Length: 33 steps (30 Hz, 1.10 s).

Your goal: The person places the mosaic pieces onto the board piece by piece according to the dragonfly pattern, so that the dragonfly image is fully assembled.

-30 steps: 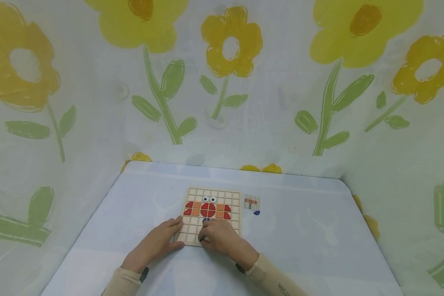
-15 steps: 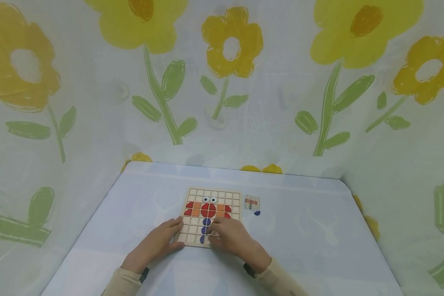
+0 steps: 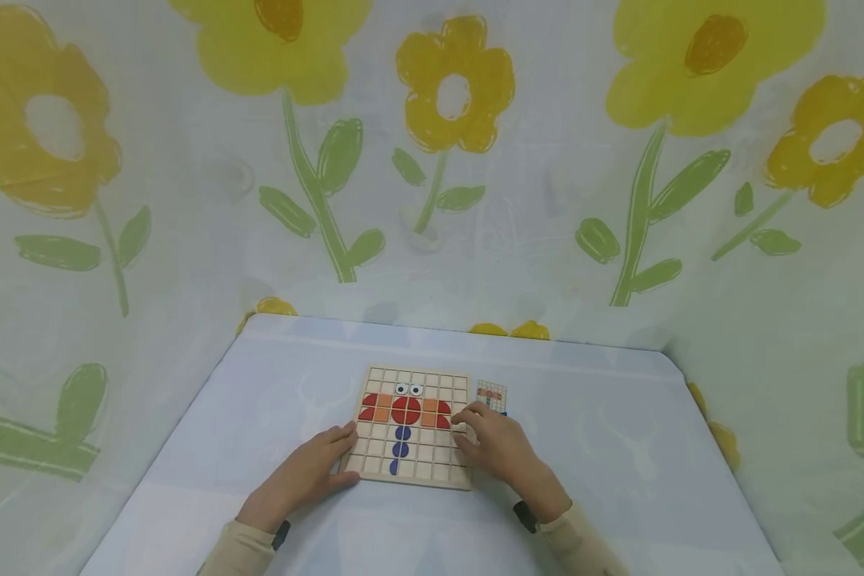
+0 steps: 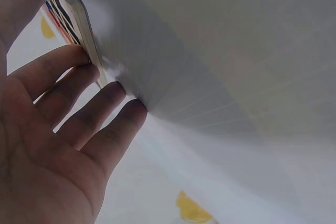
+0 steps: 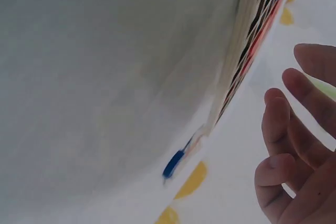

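Observation:
A square wooden grid board (image 3: 435, 458) lies on the table with picture tiles set in it. Two eye tiles (image 3: 409, 390) sit above a red circle (image 3: 406, 410), with orange squares and red curved tiles to either side. Blue rounded tiles (image 3: 401, 450) run down below the circle. My left hand (image 3: 298, 476) rests along the board's left edge, fingertips at its side and fingers fairly straight. Over the right edge, my right hand (image 3: 504, 448) hovers with loosely bent fingers and nothing between them. One loose blue tile (image 5: 173, 164) lies past the board, mostly hidden behind that hand in the head view.
A small pattern card (image 3: 491, 392) showing a similar figure lies just right of the board's far corner. The pale table (image 3: 619, 464) extends to both sides. Flower-printed cloth (image 3: 504, 264) walls it in at the back and sides.
My right hand has moved right from the bottom blue tiles to the board's right edge, uncovering the blue column and now covering most of the loose blue tile. My left hand stays put.

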Available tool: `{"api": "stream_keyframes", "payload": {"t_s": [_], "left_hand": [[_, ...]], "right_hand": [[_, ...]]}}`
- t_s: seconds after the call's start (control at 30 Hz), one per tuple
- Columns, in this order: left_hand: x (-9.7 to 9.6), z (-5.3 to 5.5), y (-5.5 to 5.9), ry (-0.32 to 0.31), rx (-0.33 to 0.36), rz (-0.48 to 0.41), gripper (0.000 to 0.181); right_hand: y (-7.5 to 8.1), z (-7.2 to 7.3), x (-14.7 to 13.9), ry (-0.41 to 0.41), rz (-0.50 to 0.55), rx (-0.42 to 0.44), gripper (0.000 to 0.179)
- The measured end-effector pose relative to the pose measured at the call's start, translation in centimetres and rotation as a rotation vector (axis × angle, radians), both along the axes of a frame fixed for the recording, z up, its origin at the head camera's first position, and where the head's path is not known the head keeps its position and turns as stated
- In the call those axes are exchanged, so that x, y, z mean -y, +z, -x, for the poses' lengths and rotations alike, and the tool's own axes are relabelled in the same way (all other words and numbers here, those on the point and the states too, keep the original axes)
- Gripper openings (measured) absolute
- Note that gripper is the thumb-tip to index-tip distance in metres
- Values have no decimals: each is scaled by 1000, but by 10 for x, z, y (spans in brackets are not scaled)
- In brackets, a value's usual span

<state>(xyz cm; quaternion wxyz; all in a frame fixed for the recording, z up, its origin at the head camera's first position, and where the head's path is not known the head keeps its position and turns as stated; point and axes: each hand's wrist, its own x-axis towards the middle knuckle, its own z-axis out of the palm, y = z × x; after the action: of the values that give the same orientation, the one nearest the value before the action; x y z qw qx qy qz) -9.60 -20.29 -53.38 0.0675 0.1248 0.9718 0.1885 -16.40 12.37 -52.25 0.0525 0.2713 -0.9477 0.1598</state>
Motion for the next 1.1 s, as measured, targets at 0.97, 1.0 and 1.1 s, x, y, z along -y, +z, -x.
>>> {"api": "stream_keyframes", "payload": {"t_s": [0.97, 1.0, 1.1], "left_hand": [[0, 0, 1, -18, 9, -11, 76], [0, 0, 1, -17, 9, -11, 76], [0, 0, 2, -14, 11, -5, 75]], "right_hand": [[-10, 30, -55, -215, -94, 19, 18], [-11, 31, -55, -218, -99, 24, 17], [-13, 34, -55, -220, -106, 40, 15]]}}
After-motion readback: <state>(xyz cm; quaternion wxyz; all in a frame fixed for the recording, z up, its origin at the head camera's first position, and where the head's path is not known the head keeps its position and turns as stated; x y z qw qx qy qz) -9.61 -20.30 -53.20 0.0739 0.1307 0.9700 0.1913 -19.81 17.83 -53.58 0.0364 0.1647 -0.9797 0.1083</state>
